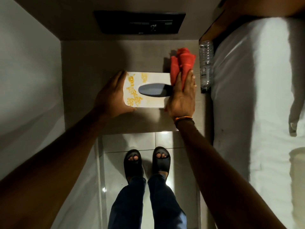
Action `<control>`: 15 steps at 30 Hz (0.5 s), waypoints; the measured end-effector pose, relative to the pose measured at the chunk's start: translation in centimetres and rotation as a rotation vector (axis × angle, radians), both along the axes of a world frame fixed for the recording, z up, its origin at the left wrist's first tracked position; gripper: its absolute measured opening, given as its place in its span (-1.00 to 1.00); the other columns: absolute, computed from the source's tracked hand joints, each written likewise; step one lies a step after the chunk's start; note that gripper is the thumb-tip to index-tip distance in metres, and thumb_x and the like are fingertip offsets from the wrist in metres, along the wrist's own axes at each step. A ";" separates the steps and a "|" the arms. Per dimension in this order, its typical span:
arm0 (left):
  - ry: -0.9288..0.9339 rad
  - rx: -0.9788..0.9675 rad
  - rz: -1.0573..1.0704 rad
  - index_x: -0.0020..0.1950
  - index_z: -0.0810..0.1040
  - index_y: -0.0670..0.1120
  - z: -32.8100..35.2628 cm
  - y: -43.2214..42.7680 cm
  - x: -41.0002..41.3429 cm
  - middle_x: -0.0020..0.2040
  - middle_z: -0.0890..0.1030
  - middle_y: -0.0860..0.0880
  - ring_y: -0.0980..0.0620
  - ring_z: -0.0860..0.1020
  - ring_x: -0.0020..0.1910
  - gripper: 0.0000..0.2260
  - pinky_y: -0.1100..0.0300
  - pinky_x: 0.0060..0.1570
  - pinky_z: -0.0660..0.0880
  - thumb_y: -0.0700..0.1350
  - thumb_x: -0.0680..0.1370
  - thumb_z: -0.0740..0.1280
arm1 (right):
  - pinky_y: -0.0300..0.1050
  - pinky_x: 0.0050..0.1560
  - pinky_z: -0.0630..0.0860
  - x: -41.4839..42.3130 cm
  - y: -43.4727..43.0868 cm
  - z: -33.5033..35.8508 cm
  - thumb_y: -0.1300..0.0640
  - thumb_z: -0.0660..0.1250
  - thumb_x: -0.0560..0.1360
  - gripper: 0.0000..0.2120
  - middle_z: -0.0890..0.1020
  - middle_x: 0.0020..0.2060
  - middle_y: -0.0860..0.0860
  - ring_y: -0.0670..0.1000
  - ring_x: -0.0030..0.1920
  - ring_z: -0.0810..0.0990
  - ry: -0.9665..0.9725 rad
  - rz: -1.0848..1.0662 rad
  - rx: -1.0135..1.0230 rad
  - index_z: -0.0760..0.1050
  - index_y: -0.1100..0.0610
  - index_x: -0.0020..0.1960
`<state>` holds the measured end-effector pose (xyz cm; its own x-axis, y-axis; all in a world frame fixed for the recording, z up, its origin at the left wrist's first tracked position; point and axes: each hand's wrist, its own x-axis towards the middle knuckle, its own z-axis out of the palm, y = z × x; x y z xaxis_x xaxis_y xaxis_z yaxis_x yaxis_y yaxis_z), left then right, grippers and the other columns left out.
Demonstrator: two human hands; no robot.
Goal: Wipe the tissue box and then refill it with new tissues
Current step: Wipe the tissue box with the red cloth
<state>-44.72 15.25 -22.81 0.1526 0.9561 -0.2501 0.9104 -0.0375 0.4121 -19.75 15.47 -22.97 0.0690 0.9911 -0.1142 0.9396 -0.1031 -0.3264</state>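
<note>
A white tissue box (153, 78) with a dark oval slot lies flat on the grey bedside shelf (92, 66). Yellow-orange stains cover its left part. My left hand (112, 95) grips the box's left end, fingers along the far and near sides. My right hand (183, 95) lies flat on the box's right end and presses a red cloth (181, 63) against it. Most of the cloth bunches up beyond my fingertips. The slot looks dark; no tissues show in it.
A clear plastic water bottle (205, 65) lies at the shelf's right edge, beside a white-sheeted bed (255, 80). A black switch panel (140, 22) is set in the wall behind. White walls stand to the left. My sandalled feet (146, 161) stand on pale floor tiles.
</note>
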 end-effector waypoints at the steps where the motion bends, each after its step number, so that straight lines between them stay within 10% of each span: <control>1: -0.007 -0.002 -0.001 0.65 0.05 -0.13 0.1 -0.1 0.1 0.63 0.15 -0.14 -0.20 0.21 0.57 0.21 -0.11 0.47 0.33 0.24 0.21 0.64 | 0.22 0.63 0.05 0.0 0.1 0.0 0.30 0.17 0.53 -0.27 0.02 0.64 0.31 0.33 0.64 0.03 -0.014 -0.033 -0.014 0.02 0.23 0.66; 15: -0.007 0.032 -0.009 0.64 0.08 -0.16 0.4 0.1 0.3 0.62 0.17 -0.15 -0.19 0.23 0.56 0.20 -0.09 0.42 0.35 0.29 0.21 0.61 | 0.23 0.65 -0.02 -7.3 -1.7 -0.1 0.19 0.14 0.54 -0.31 0.03 0.64 0.28 0.31 0.65 -0.02 0.056 0.166 -0.006 0.06 0.22 0.65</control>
<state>-44.42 15.31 -22.43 0.1630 0.9623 -0.2179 0.9069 -0.0592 0.4171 -27.08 13.81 -23.10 -0.1018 0.9877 -0.1187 0.9242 0.0497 -0.3787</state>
